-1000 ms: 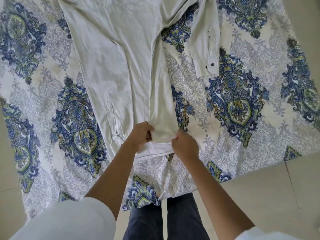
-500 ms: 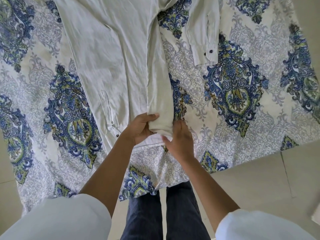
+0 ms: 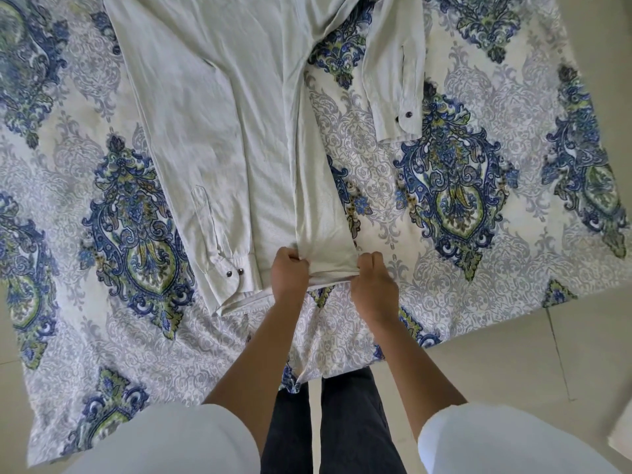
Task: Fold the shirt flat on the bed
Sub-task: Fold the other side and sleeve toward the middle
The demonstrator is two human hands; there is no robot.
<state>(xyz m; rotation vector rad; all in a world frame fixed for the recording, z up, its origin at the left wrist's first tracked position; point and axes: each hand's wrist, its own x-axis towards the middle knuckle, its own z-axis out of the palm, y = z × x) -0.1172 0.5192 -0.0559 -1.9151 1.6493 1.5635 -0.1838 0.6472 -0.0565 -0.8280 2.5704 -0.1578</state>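
Observation:
A pale grey-green long-sleeved shirt (image 3: 212, 131) lies spread on a bed sheet (image 3: 444, 254) printed with blue and green ornaments. Its right side is folded over into a narrow strip (image 3: 321, 213) running toward me. My left hand (image 3: 289, 271) grips the near left corner of that strip at the hem. My right hand (image 3: 372, 280) pinches the near right corner. One sleeve (image 3: 219, 248) lies folded onto the shirt body, its buttoned cuff near my left hand. The other sleeve (image 3: 396, 77) lies out to the right on the sheet.
The sheet's near edge hangs over the bed in front of my legs (image 3: 328, 419). Pale tiled floor (image 3: 513, 364) shows at the right and lower left. The shirt's collar end runs out of view at the top.
My hands have spread a little apart along the hem, each now at a corner of the folded strip. The strip lies flatter and straighter than before.

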